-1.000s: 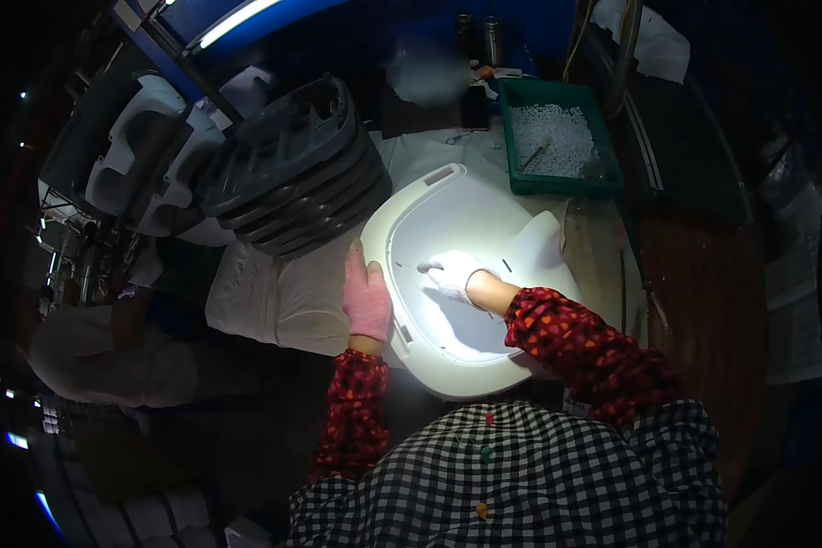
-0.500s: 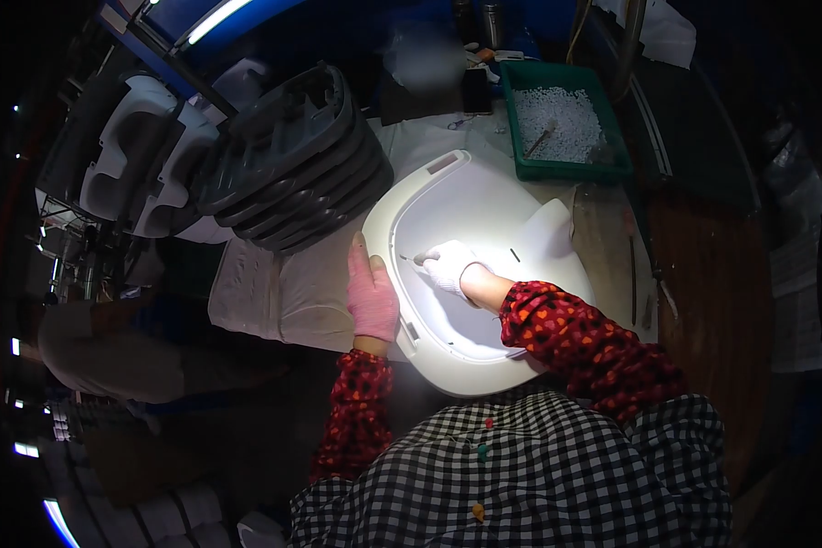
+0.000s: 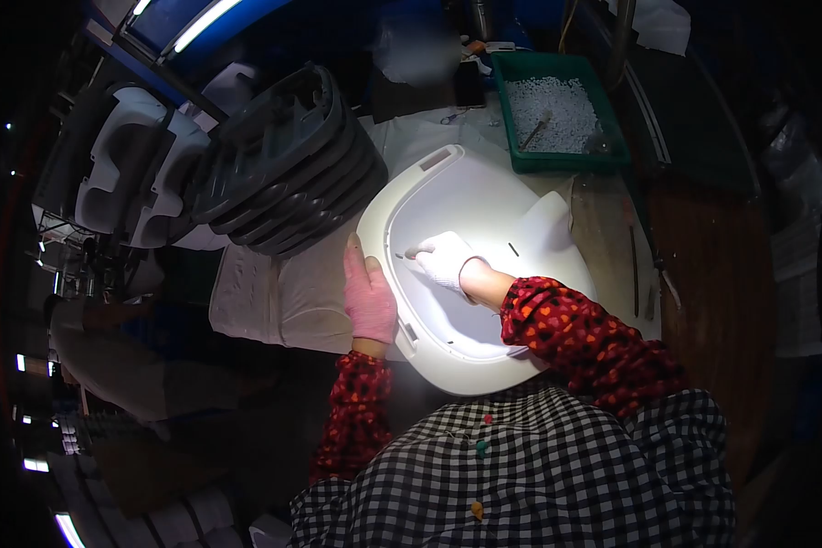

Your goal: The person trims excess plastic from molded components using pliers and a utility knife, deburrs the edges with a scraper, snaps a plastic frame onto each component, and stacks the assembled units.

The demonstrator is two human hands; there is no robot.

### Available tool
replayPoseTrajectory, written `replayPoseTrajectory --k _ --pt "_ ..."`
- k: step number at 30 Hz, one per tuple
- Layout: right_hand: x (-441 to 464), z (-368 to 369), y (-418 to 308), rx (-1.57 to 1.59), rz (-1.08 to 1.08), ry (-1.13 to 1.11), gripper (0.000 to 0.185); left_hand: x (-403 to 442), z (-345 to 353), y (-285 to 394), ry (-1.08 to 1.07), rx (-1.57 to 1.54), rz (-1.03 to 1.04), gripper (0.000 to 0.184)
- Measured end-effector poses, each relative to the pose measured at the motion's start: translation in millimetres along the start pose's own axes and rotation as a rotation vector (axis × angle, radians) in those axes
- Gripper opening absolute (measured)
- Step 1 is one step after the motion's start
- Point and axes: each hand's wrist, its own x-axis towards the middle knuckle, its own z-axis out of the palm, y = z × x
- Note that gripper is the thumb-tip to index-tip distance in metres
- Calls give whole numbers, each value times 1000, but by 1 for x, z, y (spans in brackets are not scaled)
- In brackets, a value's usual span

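White plastic makes up the one shell (image 3: 489, 217) at the centre of the frame, its hollow facing up and its slotted rim end pointing toward the top. One hump (image 3: 548, 219) stands at its right; the right sleeve (image 3: 566, 324) covers the lower right edge, so I cannot tell its long axis surely. Two slots show in the rim, one at the upper end, one at the lower left. Two gloved hands touch or near it: the left hand (image 3: 370, 306), in pink, lies along the left rim, fingers together and thumb slightly apart, how firmly I cannot tell; the right hand (image 3: 445, 260), in white, is bunched within the hollow, fingertips toward the left wall, and whether they pinch anything is unclear. One stack of grey shells (image 3: 274, 178), at least four, sits upper left. One green tray (image 3: 571, 164) at upper right holds white pellets (image 3: 557, 100) and one stick (image 3: 534, 134). Three ornaments dot the checked apron (image 3: 539, 466) below.
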Motion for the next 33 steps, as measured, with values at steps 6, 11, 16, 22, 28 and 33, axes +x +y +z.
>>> replayPoseTrajectory --k 6,11,16,22,28,33 --pt "10 -8 2 -337 -140 -50 32 1 -1 1 -7 5 -13 46" --pt "-19 -51 -22 -135 134 -259 28 10 -6 -9 49 240 174 43" --pt "-97 -140 -20 501 -88 250 23 31 27 74 -268 301 423 42" --pt "-136 -144 82 262 -108 729 25 17 156 118 -727 176 105 87" --pt "-186 -139 130 21 94 837 27 7 115 122 -651 -36 135 71" --pt "-161 -102 86 106 -217 733 21 6 -15 113 -588 -469 132 65"
